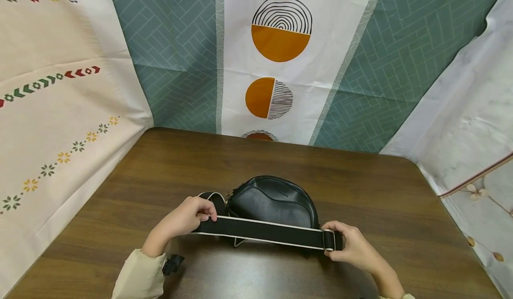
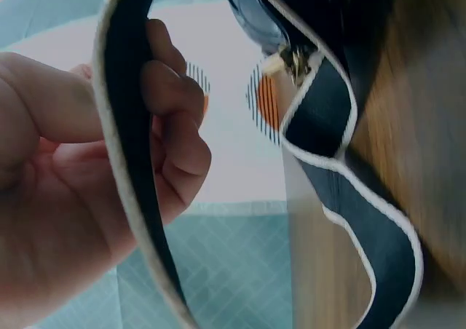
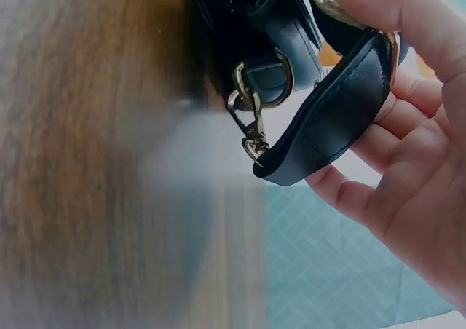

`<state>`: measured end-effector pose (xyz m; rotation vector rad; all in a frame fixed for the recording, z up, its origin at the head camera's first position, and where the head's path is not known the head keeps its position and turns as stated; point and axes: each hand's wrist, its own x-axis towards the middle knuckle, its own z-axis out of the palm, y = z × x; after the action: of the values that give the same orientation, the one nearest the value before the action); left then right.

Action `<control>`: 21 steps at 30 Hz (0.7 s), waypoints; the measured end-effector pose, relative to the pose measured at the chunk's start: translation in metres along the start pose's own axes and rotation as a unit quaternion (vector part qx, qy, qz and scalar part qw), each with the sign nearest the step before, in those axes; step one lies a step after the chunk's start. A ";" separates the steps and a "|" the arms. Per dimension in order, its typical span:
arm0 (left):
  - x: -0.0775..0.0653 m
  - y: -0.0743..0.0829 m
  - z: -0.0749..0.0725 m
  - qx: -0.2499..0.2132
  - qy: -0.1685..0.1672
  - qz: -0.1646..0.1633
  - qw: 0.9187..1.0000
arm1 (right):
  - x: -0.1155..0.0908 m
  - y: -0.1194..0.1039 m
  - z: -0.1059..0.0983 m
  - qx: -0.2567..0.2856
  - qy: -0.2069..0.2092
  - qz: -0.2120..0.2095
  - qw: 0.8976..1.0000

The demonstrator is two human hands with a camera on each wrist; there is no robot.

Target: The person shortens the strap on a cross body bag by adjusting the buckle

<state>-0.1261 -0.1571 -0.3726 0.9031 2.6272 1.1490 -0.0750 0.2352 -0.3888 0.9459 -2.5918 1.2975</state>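
Observation:
A black handbag with a curved top rests on the table, its wide black strap with pale edges stretched across its front. My left hand pinches the strap near its left end, thumb on one face and curled fingers on the other. At the strap's other end, my right hand grips it by the metal slide buckle. In the right wrist view a gold clasp joins the strap's leather end to a ring on the bag. More strap loops loosely down by the bag's left side.
The brown wooden table extends around the bag. Patterned cloth hangs behind it, with pale cloths at the left and right sides. A small black object sits at the left sleeve cuff.

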 end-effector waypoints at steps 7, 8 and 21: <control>-0.010 -0.004 -0.007 0.007 -0.004 -0.014 1.000 | -0.009 0.022 0.001 0.003 -0.011 0.004 1.000; -0.012 -0.005 -0.008 0.008 -0.003 -0.020 1.000 | -0.010 0.026 0.000 0.003 -0.013 0.006 1.000; -0.018 -0.006 -0.011 0.022 -0.045 -0.010 0.999 | -0.015 0.037 -0.004 -0.012 -0.024 0.000 1.000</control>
<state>-0.1186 -0.1774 -0.3707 0.9106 2.5927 1.0264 -0.0846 0.2620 -0.4163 0.9859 -2.6364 1.2560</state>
